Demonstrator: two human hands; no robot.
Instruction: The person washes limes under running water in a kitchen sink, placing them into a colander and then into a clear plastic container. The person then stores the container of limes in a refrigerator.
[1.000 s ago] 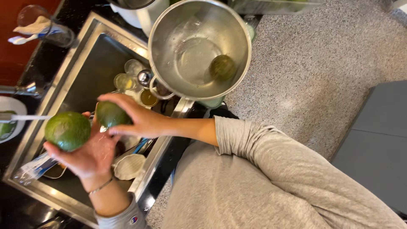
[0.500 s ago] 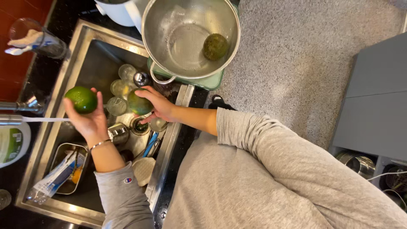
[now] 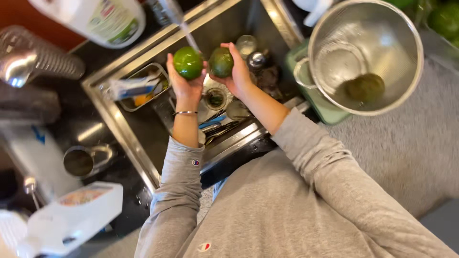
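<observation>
The left hand point(image 3: 185, 85) is curled around a bright green round fruit point(image 3: 188, 62), and the right hand point(image 3: 237, 74) is curled around a darker green fruit point(image 3: 221, 62). Both fruits are held up side by side, just beside each other, over the metal sink point(image 3: 125, 130). A thin stream of water point(image 3: 190, 39) runs down from the tap point(image 3: 168, 9) at the far side and falls between the two fruits, close to the bright green one. The left wrist has a thin bracelet point(image 3: 185, 112) on it, and both arms wear grey sleeves. Down in the sink, under the hands, there are glass jars point(image 3: 246, 45) and a small round cup point(image 3: 215, 98), plus some spoons and things with a blue handle point(image 3: 213, 122) (it is a bit of a jumble, so I cannot tell each one). On the left in the sink sits a small metal tray point(image 3: 160, 72) with a sponge. To the right of the sink, a big shiny metal bowl with holes point(image 3: 399, 33) rests on a light green board point(image 3: 325, 111), and one more dark green fruit point(image 3: 365, 87) lies inside it. On the dark counter to the left stands a metal mug point(image 3: 80, 162), and near it lies a white plastic bottle point(image 3: 71, 217). Another white bottle point(image 3: 95, 19) is at the far left.
</observation>
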